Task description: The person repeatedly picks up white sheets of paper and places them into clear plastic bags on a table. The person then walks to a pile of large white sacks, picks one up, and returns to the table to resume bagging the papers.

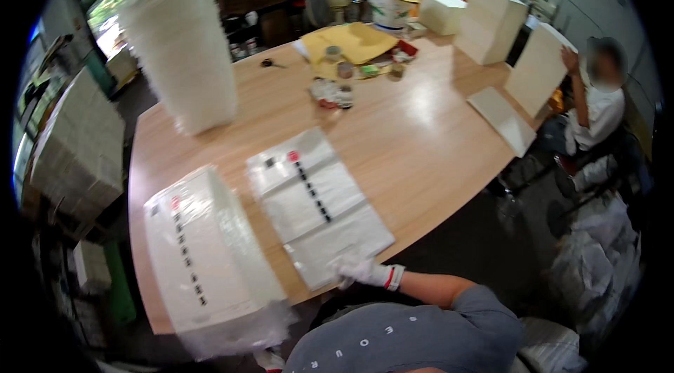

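Observation:
My right hand (361, 271), in a white glove with a red-striped cuff, is at the near edge of a flat plastic bag (319, 204). Its bent fingers appear closed on that edge, though white blends into white there. The bag lies on the table, with dark print and a red mark. Left of it, a stack of white sheets (200, 253) lies inside a clear printed bag, whose loose end hangs over the near table edge. Only a bit of my gloved left hand (269, 359) shows at the lower edge, close to that loose end; its fingers are hidden.
A tall white stack (179, 50) stands at the table's (421, 162) left. Scissors (270, 63), tape rolls (344, 69) and yellow wrapping (358, 39) lie farther back. At right, a seated person (593, 106) touches an upright white block (540, 67); a white slab (502, 120) lies nearby.

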Motion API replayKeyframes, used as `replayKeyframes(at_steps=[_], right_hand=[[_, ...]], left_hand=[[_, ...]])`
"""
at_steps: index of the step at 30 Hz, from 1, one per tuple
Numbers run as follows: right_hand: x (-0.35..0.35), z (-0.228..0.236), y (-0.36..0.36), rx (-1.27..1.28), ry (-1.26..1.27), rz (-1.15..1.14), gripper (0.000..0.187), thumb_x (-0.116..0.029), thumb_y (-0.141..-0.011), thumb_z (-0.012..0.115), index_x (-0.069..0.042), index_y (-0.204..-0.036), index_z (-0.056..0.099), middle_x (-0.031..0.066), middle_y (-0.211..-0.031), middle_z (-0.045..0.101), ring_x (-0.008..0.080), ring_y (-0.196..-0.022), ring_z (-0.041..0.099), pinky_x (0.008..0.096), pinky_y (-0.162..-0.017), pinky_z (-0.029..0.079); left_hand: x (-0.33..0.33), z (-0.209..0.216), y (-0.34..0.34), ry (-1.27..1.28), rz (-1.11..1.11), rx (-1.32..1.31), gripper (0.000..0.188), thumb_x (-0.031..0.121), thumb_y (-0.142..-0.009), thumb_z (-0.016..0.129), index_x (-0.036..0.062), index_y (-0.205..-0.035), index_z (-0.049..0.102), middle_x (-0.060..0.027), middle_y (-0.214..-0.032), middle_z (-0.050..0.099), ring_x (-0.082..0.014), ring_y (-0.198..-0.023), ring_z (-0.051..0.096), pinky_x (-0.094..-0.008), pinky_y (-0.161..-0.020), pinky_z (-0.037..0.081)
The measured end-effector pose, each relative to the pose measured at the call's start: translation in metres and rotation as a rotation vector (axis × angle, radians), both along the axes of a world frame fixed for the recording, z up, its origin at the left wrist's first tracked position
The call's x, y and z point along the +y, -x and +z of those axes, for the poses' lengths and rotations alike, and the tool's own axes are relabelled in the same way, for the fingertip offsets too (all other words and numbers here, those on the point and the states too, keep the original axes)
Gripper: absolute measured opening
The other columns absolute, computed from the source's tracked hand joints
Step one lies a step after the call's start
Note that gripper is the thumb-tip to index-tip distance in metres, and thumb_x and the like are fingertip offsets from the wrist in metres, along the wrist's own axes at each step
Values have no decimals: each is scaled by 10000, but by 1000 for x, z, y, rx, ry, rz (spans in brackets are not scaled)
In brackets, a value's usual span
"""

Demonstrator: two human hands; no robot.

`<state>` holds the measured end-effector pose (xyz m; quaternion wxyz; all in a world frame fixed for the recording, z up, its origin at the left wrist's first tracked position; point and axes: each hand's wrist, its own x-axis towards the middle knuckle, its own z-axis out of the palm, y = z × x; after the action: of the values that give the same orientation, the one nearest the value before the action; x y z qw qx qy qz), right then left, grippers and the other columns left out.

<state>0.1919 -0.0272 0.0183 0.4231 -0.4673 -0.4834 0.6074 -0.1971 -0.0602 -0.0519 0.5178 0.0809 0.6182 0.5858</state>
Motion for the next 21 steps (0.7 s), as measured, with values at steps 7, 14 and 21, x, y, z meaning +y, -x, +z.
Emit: replayKeyframes(at_steps=[7,14,21], right_hand=[[-56,10,-330,-142,124,-956,213,-311,-889,497,-108,-830,518,5,-658,509,93,-555,489,251,-511,430],[-134,-6,-669,-1100,365,-1340,478,-410,-808,546,-106,-1173,493,124,-1065,592,324,-987,558,377,-838,442],[-148,-30,-829,-1395,579,-1347,475,-265,-780,561,-156,-1225,435,137,-1249,438,350,-1117,453,440,-900,407]], left_hand=[[3,6,-155,161,-701,330,202,210,-802,514,71,-936,575,-86,-933,612,-254,-866,572,-360,-755,452],[38,48,-323,161,-1131,898,196,207,-792,523,73,-924,579,-94,-923,614,-264,-862,576,-362,-750,454],[53,72,-416,343,-1396,1274,190,204,-783,532,75,-913,583,-101,-913,616,-273,-857,580,-364,-745,457]])
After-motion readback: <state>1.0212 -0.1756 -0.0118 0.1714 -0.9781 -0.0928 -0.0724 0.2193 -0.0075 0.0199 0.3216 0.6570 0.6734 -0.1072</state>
